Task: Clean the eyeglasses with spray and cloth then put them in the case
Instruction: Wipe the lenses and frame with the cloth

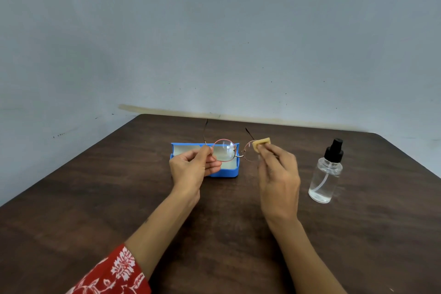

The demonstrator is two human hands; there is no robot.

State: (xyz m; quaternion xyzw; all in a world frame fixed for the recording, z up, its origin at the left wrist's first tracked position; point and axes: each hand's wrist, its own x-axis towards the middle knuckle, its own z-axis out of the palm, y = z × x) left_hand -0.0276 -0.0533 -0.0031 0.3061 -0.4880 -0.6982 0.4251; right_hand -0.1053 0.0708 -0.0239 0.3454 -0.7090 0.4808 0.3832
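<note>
- Against a plain grey-blue wall (214, 31), a dark wooden worktop (119, 198) carried everything needed for the job.
- Above its middle, the eyeglasses (230, 150) were held up in the air with their arms unfolded and pointing away from the person.
- At one end of the frame, the left hand (193, 167) had its fingers curled and pinched the rim beside one lens, which looked clear and uncovered.
- At the other lens, the right hand (276, 174) pinched a small folded tan cloth (261, 144) between thumb and fingers and pressed it on the glass, so wiping seemed to be the step in hand.
- Just behind and below the glasses lay the blue case (228, 172), open, with a pale lining showing; part of it was hidden by the left hand.
- Well to the right stood a clear spray bottle (325, 174) with a black pump top, upright and apart from both hands.
- A red patterned sleeve (114, 272) showed at the left forearm.
- Risks from here, as I judged them: the thin metal frame could bend or twist if the cloth pressed hard while only one end was held; a loose pinch could let the glasses drop onto the case; a wide sweep of the right arm could knock the bottle over.
</note>
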